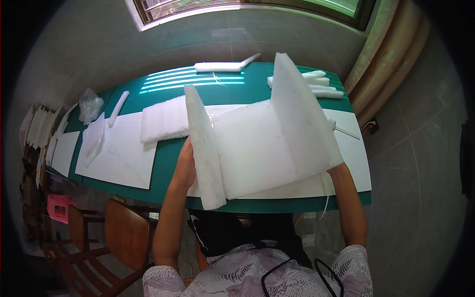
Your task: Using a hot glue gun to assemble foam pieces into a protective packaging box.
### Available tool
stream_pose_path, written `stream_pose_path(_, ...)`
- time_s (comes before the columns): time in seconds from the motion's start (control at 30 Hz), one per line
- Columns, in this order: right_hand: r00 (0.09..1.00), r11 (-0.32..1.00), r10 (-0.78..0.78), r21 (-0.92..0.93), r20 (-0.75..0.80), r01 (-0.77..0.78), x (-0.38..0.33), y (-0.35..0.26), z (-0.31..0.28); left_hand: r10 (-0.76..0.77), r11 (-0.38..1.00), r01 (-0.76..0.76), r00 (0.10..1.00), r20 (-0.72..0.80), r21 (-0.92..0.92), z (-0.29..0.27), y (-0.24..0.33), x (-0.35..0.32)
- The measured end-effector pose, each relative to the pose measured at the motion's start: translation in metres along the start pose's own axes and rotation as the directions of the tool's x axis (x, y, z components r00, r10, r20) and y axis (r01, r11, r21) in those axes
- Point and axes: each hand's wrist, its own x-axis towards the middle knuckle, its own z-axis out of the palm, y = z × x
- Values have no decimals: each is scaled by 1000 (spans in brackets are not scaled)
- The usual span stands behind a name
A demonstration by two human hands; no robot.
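Observation:
Between my hands is a U-shaped white foam piece (252, 148), with a broad middle panel and a side panel standing up at each end. It is tilted over the near edge of the table. My left hand (185, 163) grips the outer face of the left side panel, its fingers mostly hidden behind the foam. At the lower corner of the taller right side panel, my right hand (339, 171) holds on, fingers also largely out of sight. A thick, fuzzy-edged white foam slab (166, 119) lies on the table just beyond my left hand.
White boards (123, 158) cover parts of the green table (170, 173). Foam strips (217, 67) lie along the far side, with more strips (326, 93) at the right. A tool with a pale handle (347, 132) rests near the right edge. Wooden chairs (127, 232) stand left.

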Motion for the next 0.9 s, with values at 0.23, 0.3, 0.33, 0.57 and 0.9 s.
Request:
stream_pose_path(0.23, 980, 992, 46, -104, -194, -68, -15, -6, 24, 235, 900, -239, 970, 56, 364, 0, -24, 43)
stream_pose_path(0.3, 980, 991, 40, -117, -195, -64, -20, -4, 29, 200, 975, -200, 980, 6, 93, 11, -34, 51)
stream_pose_path(0.33, 979, 991, 43, -115, -197, -67, -20, 2, 26, 155, 970, -160, 987, -41, -185, 14, -37, 53)
stream_pose_path(0.57, 990, 994, -14, 101, -144, 29, -24, 15, 16, 206, 971, -186, 970, -130, 149, 9, -44, 46)
stream_pose_path(0.9, 983, 997, -71, -44, -169, 64, -32, 14, 23, 232, 950, -196, 964, -131, 241, 32, -30, 36)
